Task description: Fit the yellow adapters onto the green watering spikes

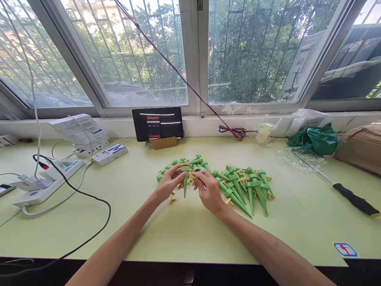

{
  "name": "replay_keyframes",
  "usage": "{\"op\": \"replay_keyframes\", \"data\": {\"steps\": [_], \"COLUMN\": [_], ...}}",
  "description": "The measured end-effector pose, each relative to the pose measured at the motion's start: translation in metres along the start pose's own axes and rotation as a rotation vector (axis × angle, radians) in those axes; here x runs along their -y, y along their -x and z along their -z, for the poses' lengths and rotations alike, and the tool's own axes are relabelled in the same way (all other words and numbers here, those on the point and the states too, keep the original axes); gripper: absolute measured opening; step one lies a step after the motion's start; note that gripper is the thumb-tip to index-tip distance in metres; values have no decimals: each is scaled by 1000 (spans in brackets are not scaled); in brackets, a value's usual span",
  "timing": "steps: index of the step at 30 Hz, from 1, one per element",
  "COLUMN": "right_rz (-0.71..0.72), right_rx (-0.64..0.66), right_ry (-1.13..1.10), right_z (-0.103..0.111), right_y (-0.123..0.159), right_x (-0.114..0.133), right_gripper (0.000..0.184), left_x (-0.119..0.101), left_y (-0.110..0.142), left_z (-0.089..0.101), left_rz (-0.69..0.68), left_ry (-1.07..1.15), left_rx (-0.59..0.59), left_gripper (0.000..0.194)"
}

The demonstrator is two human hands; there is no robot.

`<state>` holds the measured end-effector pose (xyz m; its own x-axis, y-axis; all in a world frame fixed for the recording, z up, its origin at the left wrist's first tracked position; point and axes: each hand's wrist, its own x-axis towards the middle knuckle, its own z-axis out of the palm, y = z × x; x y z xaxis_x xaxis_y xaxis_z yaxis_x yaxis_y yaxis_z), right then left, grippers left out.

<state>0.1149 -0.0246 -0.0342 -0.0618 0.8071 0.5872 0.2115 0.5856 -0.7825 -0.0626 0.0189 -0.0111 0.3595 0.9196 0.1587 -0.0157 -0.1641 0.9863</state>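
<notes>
Between the fingers of my left hand [166, 182] is a green plastic plant watering spike [185, 187], cap up and tip pointing down. My right hand [210, 192] is closed close beside it, pinching a small yellow valve [191, 174] against the spike's upper side. Whether the valve is seated in the spike I cannot tell. To the right of my right hand lies a heap of green spikes [238, 184], several with yellow valves on them. Behind my hands are more green spikes [198, 159], partly hidden. A loose yellow valve [171, 198] rests below my left hand.
A tablet [158, 125] showing a timer leans on a cardboard stand. White boxes [86, 135] and a power strip [53, 184] with cables occupy the left. On the right are a long screwdriver [354, 198], a green plastic bag [314, 139] and a brown bag [361, 147].
</notes>
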Motion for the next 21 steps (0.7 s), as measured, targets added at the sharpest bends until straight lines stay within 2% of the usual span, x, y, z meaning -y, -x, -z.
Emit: {"op": "replay_keyframes", "data": {"steps": [10, 21], "right_rz": [0, 23], "right_rx": [-54, -42], "right_ry": [73, 119], "right_z": [2, 3], "right_y": [-1, -2], "right_x": [4, 2], "right_gripper": [23, 21], "left_x": [-2, -2], "left_y": [0, 1], "left_z": [-4, -3], "left_rz": [27, -7], "left_ry": [4, -32], "left_rx": [-10, 33], "left_gripper": [44, 38]}}
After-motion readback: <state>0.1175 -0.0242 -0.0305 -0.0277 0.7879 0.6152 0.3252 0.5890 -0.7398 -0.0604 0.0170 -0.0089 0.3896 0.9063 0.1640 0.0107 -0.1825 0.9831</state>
